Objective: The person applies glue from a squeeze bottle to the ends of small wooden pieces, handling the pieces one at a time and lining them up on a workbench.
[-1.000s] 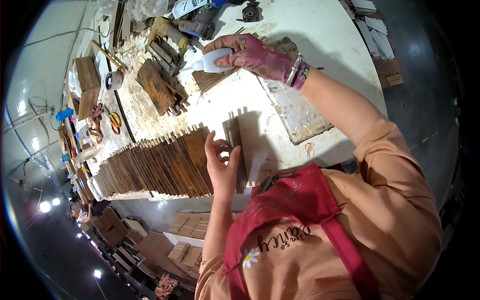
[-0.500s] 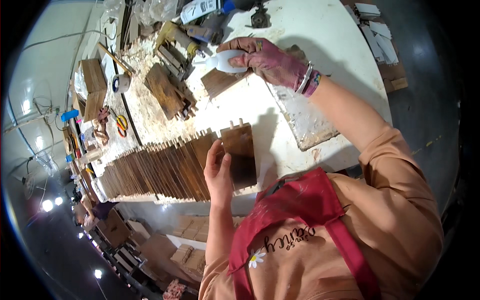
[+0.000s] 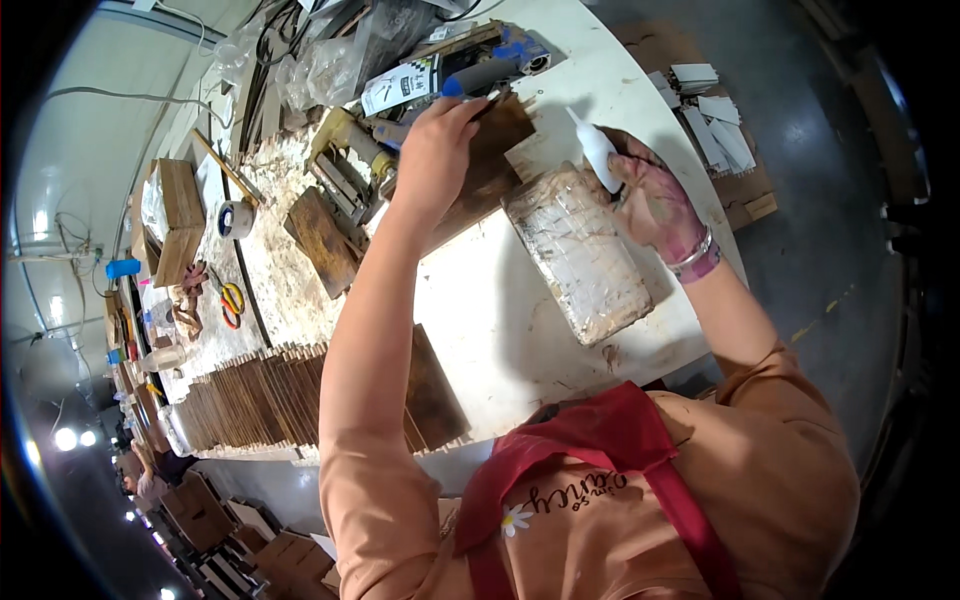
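My bare left hand (image 3: 437,150) reaches to the far side of the table. Its curled fingers grip the edge of a dark wooden board (image 3: 510,122); part of that grip is hidden. Another dark board (image 3: 475,195) lies just below it. My right hand (image 3: 655,200), in a stained pink-purple glove, holds a white squeeze bottle (image 3: 597,155) with its thin nozzle pointing up and away. Beneath the bottle is a flat block wrapped in clear plastic (image 3: 580,260). Nearer me, a row of dark boards with dowel pegs (image 3: 265,395) stands on the table, partly covered by my left forearm.
A nail gun (image 3: 350,145), a blue-and-grey power tool (image 3: 495,70) and plastic bags crowd the back. Yellow-and-red scissors (image 3: 232,303), a tape roll (image 3: 236,219) and a cardboard box (image 3: 178,220) sit at the left. White pieces (image 3: 715,125) are stacked beyond the table's right edge.
My left hand has left the board row and reached to the far boards. My right hand has carried the bottle rightward, over the wrapped block. The end board now leans against the row.
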A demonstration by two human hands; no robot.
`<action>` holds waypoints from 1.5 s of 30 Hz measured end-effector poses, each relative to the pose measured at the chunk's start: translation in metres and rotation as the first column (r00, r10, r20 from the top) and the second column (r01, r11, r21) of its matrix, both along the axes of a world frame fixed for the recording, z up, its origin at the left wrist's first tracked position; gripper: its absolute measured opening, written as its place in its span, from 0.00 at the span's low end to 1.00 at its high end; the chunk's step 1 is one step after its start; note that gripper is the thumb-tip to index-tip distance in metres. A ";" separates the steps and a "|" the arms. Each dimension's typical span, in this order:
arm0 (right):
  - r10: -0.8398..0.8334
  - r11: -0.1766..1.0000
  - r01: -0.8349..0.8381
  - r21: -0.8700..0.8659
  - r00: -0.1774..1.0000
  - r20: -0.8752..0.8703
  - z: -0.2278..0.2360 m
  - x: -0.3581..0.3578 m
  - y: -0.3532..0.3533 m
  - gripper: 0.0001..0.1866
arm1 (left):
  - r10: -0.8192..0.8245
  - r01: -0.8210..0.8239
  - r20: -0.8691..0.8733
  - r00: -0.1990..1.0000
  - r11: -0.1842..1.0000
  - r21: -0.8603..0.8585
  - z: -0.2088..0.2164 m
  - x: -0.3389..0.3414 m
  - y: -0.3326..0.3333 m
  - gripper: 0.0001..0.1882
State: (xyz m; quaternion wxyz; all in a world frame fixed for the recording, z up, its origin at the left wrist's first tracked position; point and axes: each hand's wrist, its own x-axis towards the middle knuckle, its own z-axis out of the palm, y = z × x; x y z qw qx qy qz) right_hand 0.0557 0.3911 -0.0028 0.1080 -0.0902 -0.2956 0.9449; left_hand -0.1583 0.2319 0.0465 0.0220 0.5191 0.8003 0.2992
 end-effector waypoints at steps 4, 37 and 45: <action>-0.071 0.993 0.071 -0.091 0.997 0.002 -0.018 0.006 -0.004 0.19 | -0.061 0.061 0.055 0.997 0.998 0.005 -0.009 -0.015 0.035 0.15; 0.048 0.993 -0.062 0.104 0.990 0.129 -0.001 -0.052 -0.058 0.21 | 0.713 -0.723 0.217 0.667 0.689 -0.040 -0.009 0.013 -0.224 0.30; 0.239 0.967 -0.250 -0.039 0.954 -0.183 -0.012 -0.056 -0.054 0.23 | 0.598 -0.618 -0.155 0.786 0.752 -0.232 -0.023 0.204 -0.205 0.28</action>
